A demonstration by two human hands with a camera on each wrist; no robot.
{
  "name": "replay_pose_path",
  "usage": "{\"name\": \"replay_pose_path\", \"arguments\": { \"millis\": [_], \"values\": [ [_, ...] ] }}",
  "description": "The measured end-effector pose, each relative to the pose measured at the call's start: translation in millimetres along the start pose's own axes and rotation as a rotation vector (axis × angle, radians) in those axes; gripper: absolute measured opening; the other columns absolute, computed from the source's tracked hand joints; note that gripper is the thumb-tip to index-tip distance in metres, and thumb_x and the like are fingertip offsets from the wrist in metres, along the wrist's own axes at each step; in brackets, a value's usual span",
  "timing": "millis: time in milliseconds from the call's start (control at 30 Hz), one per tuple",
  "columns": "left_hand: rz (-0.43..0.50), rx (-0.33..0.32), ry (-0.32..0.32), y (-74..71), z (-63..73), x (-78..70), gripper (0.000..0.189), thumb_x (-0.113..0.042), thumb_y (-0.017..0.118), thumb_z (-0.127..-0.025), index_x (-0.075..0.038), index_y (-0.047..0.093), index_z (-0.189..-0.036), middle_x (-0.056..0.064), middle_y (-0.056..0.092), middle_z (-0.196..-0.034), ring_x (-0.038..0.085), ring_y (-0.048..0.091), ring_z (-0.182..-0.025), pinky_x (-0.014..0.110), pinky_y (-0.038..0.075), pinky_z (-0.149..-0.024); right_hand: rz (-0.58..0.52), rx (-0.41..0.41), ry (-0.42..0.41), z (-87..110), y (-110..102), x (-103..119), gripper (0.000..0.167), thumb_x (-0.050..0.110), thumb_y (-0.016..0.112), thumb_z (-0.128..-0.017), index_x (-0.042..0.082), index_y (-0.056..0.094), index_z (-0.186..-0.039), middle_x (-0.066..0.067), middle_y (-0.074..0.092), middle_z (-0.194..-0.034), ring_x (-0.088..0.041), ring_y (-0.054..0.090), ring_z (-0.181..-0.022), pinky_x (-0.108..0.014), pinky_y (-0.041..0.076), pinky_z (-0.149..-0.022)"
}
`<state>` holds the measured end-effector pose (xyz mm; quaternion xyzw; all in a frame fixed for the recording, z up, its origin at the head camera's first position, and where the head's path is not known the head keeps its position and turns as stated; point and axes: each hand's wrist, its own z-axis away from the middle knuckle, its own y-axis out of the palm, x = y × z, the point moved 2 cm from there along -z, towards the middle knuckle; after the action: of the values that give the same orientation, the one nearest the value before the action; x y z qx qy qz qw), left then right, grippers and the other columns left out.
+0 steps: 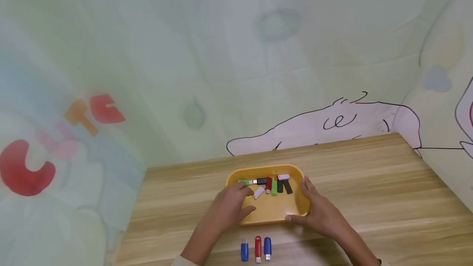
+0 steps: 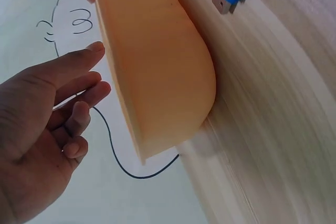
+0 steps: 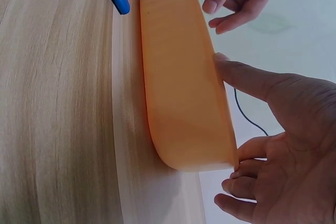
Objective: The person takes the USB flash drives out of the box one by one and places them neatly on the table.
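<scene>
A yellow plastic tray [image 1: 264,215] on the table holds several USB sticks, among them a white one [image 1: 259,192], a red one [image 1: 268,184] and a green one [image 1: 274,186]. Over the tray's left side reaches my left hand [image 1: 230,204], fingers loosely bent near the white stick and nothing visible between them. My right hand [image 1: 325,214] grips the tray's near right corner, thumb on the front rim and fingers along the right end. In the right wrist view, the thumb [image 3: 247,77] overlaps the rim of the tray [image 3: 178,77].
In front of the tray, a blue USB stick [image 1: 244,250], a red one [image 1: 258,249] and another blue one [image 1: 267,248] lie in a row on the wooden table [image 1: 388,200]. A printed cloth backdrop [image 1: 221,52] rises behind the table's far edge.
</scene>
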<state>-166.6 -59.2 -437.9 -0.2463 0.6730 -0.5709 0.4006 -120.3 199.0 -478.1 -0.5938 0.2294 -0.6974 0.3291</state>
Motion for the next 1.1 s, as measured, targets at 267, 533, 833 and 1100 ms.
{"name": "replay_pose_path", "arguments": {
  "millis": [267, 533, 833, 1100],
  "values": [
    [0.009, -0.011, -0.039, 4.3, -17.2, 5.1, 0.031, -0.030, 0.089, -0.088, -0.009, 0.080, -0.110, 0.002, 0.073, -0.102, 0.012, 0.063, -0.086, 0.028, 0.059, -0.082, -0.002, 0.005, 0.000, 0.3, -1, 1, 0.125, 0.055, 0.093, -0.075, 0.000, 0.026, -0.165, -0.021, 0.012, -0.175, -0.052, 0.028, -0.154, -0.066, 0.031, -0.120],
    [0.019, 0.030, -0.146, 13.7, -30.0, 3.8, 0.028, -0.029, 0.088, -0.089, -0.011, 0.079, -0.109, 0.001, 0.074, -0.100, 0.011, 0.063, -0.085, 0.028, 0.060, -0.083, -0.012, 0.011, 0.006, 0.0, -2, 1, 0.126, 0.055, 0.093, -0.075, 0.000, 0.025, -0.165, -0.021, 0.011, -0.176, -0.052, 0.027, -0.155, -0.065, 0.030, -0.121],
    [0.000, 0.065, -0.192, 26.3, -45.4, 3.0, 0.026, -0.029, 0.087, -0.090, -0.010, 0.080, -0.107, 0.000, 0.075, -0.098, 0.011, 0.061, -0.082, 0.029, 0.058, -0.083, -0.020, 0.010, 0.007, 0.6, -1, 0, 0.125, 0.055, 0.093, -0.075, 0.000, 0.025, -0.165, -0.020, 0.011, -0.176, -0.052, 0.028, -0.154, -0.066, 0.031, -0.120],
    [-0.017, 0.113, -0.224, 35.1, -56.4, 2.8, 0.022, -0.029, 0.087, -0.090, -0.011, 0.080, -0.101, -0.002, 0.072, -0.089, 0.012, 0.056, -0.076, 0.027, 0.054, -0.079, -0.027, 0.002, -0.006, 1.2, -1, 0, 0.126, 0.057, 0.093, -0.074, -0.001, 0.026, -0.164, -0.020, 0.012, -0.176, -0.052, 0.028, -0.155, -0.065, 0.031, -0.121]
  ]
}}
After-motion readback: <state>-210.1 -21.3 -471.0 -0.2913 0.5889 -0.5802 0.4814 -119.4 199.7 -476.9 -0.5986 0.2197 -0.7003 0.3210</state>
